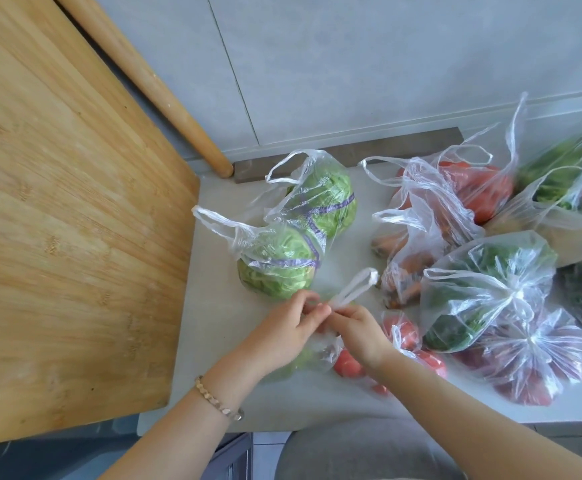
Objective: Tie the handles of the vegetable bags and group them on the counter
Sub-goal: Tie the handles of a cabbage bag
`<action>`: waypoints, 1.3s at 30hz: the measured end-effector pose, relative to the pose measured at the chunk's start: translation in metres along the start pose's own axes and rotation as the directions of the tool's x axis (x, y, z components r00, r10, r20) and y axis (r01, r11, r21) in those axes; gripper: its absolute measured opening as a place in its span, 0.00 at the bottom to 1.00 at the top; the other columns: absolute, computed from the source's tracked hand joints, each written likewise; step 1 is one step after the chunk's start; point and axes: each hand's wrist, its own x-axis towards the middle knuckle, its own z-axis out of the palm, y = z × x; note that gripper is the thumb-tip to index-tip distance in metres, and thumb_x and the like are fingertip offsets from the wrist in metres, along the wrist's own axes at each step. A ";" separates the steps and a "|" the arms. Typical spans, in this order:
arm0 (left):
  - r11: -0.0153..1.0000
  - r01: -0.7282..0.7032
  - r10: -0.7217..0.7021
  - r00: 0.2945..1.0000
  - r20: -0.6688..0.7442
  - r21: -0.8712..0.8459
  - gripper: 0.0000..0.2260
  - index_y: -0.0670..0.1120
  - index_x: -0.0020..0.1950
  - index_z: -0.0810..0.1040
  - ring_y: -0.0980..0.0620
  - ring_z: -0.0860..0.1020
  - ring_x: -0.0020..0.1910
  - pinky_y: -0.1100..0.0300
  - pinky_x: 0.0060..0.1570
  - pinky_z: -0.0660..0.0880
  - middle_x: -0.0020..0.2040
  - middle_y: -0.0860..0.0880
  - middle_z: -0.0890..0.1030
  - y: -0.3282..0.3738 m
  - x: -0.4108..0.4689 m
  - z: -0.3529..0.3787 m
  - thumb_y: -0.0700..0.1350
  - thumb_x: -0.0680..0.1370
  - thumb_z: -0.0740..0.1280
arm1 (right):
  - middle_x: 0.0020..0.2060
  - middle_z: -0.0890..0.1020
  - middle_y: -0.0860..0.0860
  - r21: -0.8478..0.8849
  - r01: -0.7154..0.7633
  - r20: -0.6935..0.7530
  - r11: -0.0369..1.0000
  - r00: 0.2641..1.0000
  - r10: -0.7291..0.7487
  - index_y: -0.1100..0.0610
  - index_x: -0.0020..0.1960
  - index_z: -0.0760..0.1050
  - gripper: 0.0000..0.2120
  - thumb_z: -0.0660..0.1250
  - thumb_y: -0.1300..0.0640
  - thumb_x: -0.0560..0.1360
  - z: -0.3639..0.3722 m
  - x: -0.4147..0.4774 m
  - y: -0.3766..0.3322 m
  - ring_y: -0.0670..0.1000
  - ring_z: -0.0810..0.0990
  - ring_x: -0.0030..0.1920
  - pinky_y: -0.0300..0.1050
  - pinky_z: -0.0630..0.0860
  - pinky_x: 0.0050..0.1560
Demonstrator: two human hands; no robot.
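Note:
Both hands meet over a clear plastic bag [312, 355] with something pale green inside, near the counter's front edge. My left hand [289, 323] and my right hand [358, 332] each pinch its twisted white handles [355, 287], which stick up in a loop between them. Behind it lies a bag of two green cabbages [296, 237] with loose handles. To the right, a bag of dark greens [480, 299] is knotted at the top. A bag of tomatoes [410, 344] sits just right of my right hand.
A large wooden cutting board [67, 216] covers the left of the white counter [213, 341]; a rolling pin [151, 84] leans on the wall behind it. More bags of carrots [403, 261], red peppers [480, 188], red produce [532, 362] and greens [573, 174] crowd the right side.

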 end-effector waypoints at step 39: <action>0.995 0.072 -0.071 0.997 -0.022 0.062 0.15 0.51 0.33 0.63 0.51 0.67 0.37 0.61 0.35 0.58 0.33 0.54 0.68 -0.001 -0.013 0.007 0.47 0.80 0.56 | 0.29 0.75 0.53 -0.897 0.351 0.182 0.268 0.847 -0.499 0.55 0.37 0.81 0.07 0.64 0.60 0.63 0.002 0.004 0.018 0.54 0.76 0.26 0.41 0.69 0.30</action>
